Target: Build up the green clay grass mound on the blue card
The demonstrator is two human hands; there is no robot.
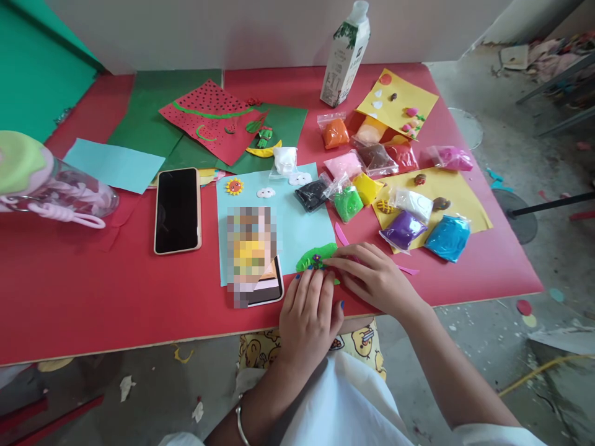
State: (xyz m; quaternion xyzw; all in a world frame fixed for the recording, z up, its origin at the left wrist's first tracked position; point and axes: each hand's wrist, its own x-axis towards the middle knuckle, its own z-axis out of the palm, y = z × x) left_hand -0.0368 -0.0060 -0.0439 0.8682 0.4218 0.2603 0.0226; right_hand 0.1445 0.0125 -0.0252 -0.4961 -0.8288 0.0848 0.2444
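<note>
My left hand [312, 301] lies palm down with its fingers stretched out at the lower edge of the light blue paper [297, 229], near the table's front edge. Fingers of my right hand [372, 272] reach out to a flat green clay patch [307, 255] on that paper, their tips touching it beside a small purple clay flower [317, 258]. Part of the patch is hidden under the hands. A clay sun [235, 186] and a smiling white clay cloud [266, 193] decorate the same sheet. Behind my right fingers lies a pink clay tool [341, 234].
Several clay packets, among them green [348, 203], black [312, 194] and purple [403, 230], lie right of the paper. A phone [177, 211] is at left; another [274, 290], partly blurred, overlaps the paper. A carton [345, 59] stands behind; a bottle [79, 189] lies far left.
</note>
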